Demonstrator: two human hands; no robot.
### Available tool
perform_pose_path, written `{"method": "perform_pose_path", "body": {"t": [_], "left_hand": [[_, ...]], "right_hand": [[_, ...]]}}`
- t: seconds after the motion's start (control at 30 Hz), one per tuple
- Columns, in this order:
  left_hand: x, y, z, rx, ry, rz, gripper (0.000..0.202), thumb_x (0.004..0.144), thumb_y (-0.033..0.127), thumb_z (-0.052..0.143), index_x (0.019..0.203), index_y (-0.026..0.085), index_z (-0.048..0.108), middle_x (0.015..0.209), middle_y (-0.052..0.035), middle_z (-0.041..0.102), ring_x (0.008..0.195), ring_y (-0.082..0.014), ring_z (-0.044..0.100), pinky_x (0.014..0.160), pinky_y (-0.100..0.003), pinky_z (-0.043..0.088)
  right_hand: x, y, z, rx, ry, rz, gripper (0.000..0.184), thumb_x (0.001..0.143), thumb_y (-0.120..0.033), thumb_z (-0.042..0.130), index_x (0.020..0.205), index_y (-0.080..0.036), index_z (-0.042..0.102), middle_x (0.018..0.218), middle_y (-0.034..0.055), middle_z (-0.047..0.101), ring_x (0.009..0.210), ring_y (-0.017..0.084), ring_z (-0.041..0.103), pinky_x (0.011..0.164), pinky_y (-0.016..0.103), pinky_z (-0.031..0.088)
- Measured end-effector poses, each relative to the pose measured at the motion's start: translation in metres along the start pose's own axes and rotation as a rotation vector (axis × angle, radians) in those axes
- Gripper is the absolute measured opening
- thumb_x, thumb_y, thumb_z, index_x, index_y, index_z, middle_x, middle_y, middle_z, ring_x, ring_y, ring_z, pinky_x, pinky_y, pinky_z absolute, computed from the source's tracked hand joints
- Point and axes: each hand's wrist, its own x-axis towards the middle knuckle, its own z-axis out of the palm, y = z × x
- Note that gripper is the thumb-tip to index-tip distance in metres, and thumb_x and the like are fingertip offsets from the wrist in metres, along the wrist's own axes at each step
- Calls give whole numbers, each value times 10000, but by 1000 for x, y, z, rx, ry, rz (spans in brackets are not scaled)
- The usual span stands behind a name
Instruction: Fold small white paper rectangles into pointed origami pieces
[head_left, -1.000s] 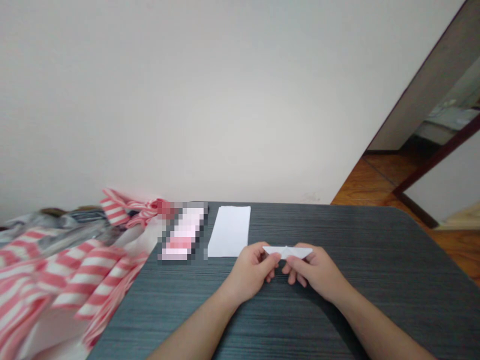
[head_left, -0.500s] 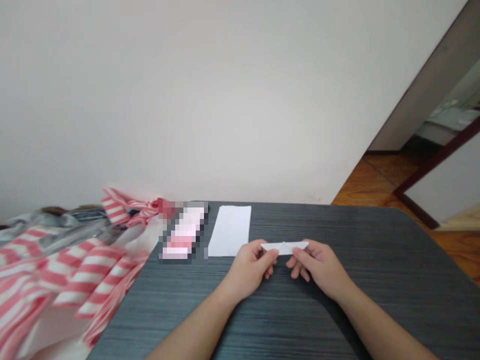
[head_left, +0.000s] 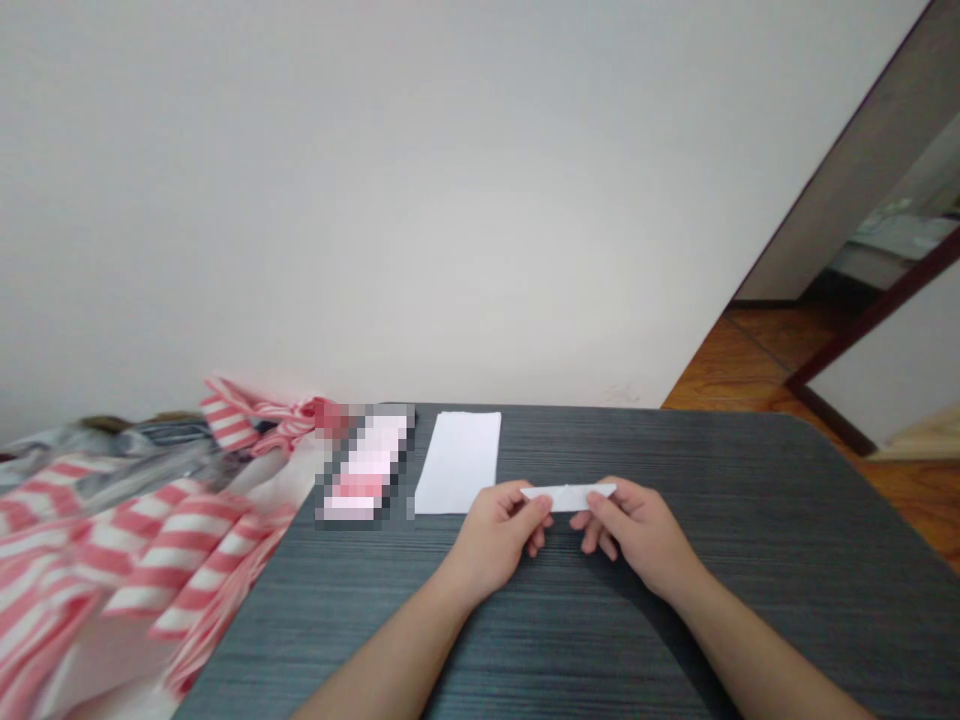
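A small folded white paper boat (head_left: 571, 497), long and low with pointed ends, is held level between both my hands above the dark table (head_left: 570, 640). My left hand (head_left: 501, 535) pinches its left end, thumb on the near side and fingers behind. At the other end my right hand (head_left: 637, 530) grips it the same way, its lower fingers curled loosely beneath. The fingertips behind the paper are hidden. Beyond my left hand lies a stack of white paper sheets (head_left: 459, 462), flat on the table.
Left of the sheets is a blurred-out rectangular object (head_left: 367, 465) with a pink and white face. Red-and-white striped cloth (head_left: 176, 540) lies heaped beside the table's left edge. A pale wall (head_left: 480, 200) rises behind the table; wooden floor (head_left: 712, 365) shows at right.
My thumbs have shifted slightly apart along the paper boat, and its small middle peak shows less. Both hands stay in nearly the same place.
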Motion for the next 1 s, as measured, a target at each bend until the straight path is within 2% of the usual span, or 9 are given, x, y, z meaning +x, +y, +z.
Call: {"method": "perform_pose_path", "body": {"t": [0.17,0.33,0.5,0.67,0.83,1.0], "left_hand": [[1,2,1,-1,13,-7,303,803,421,625,695,140,593,502,28,551,453,-94,483,463,-206,358],[2,1,1,-54,34,8,291,812,433,606,853,145,616,519,36,563,452,-105,502,464,-211,380],[1,3,1,33,87,18,274,804,416,611,754,147,601,511,33,555,449,-92,481,456,-197,367],[1,2,0,74,97,33,273,811,416,597,749,151,621,546,22,575,475,-102,495,477,-205,377],[-1,4,0,187,95,129,254,842,376,566,782,154,673,640,-7,603,583,-129,528,559,-228,407],[-1,5,-1,277,103,276,165,852,299,572,823,166,665,804,-42,632,751,-163,563,683,-251,433]], "right_hand": [[0,0,-5,-27,32,-32,406,889,-517,537,745,-150,634,521,19,649,366,85,462,371,213,330],[0,0,-8,-81,19,-36,413,891,-516,530,746,-148,652,526,25,654,379,92,465,390,220,346],[1,1,-6,-100,8,-28,409,896,-519,516,760,-155,643,532,22,653,375,91,457,388,218,337],[2,3,-5,-128,23,-41,417,913,-519,482,780,-158,642,532,17,639,381,99,463,389,219,339],[1,5,-8,-242,56,-95,371,931,-471,468,824,-169,654,547,11,632,411,112,483,416,226,365],[-1,2,-6,-359,21,-169,309,940,-392,474,835,-180,673,541,0,617,453,123,520,455,226,386]]}}
